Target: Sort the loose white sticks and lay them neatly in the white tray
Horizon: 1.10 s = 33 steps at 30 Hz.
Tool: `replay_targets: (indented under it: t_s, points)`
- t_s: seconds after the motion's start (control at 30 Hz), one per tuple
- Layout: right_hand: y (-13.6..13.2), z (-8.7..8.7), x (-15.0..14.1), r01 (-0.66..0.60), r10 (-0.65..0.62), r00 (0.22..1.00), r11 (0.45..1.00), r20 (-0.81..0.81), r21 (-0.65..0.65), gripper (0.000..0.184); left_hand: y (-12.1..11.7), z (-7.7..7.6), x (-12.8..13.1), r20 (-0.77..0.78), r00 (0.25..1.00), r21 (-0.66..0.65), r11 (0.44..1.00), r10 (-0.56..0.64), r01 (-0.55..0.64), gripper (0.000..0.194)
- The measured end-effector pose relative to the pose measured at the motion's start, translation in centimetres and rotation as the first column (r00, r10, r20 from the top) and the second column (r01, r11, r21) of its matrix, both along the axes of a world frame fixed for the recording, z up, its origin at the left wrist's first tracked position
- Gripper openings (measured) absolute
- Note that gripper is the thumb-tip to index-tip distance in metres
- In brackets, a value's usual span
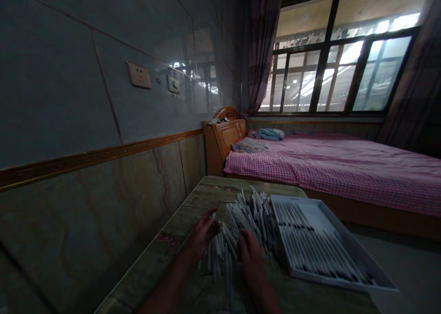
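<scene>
My left hand (pixel 206 230) is over the table, its fingers curled together at the upper end of a loose bunch of slim whitish pen-like sticks (pixel 216 254). Something small and pale shows at its fingertips, too blurred to name. On the other side of the bunch is my right hand (pixel 248 247), closed, with thumb and fingers drawn together; what it grips is hidden. Beyond the hands lies a larger heap of the same sticks (pixel 253 213). To the right, a shallow white tray (pixel 339 213) holds neat slanted rows of these sticks with dark ends (pixel 320 254).
The greenish marble-patterned table (pixel 193 208) has rounded corners and stands close to a tiled wall (pixel 151 194). Behind it is a bed (pixel 310 162) with a pink checked sheet and a wooden headboard (pixel 223 135). The tray reaches the table's right edge.
</scene>
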State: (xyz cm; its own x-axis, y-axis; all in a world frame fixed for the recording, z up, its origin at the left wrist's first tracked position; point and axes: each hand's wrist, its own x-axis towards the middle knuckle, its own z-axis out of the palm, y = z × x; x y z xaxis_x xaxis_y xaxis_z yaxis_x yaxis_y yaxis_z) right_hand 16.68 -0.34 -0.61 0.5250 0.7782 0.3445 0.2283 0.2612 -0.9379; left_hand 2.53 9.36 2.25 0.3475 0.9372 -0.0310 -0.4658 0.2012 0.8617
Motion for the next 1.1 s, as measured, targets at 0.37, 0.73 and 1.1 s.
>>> replay_targets:
  t_s: [0.37, 0.73, 1.1]
  points:
    - [-0.9, 0.0, -0.9, -0.151, 0.162, 0.919, 0.987, 0.358, -0.058, 0.026, 1.3, -1.6, -0.8, 0.216, 0.949, -0.211, 0.960, 0.231, -0.186, 0.014]
    - [-0.8, -0.3, -0.9, -0.105, 0.118, 0.902, 0.993, 0.415, -0.056, 0.030, 0.8, -1.2, -0.9, 0.092, 0.973, -0.050, 0.977, 0.213, -0.209, 0.045]
    - [-1.0, -0.4, -0.9, 0.009, 0.051, 0.873, 0.993, 0.485, -0.121, 0.025, -0.4, -0.1, -0.6, -0.006, 0.981, 0.022, 0.981, 0.194, -0.194, 0.046]
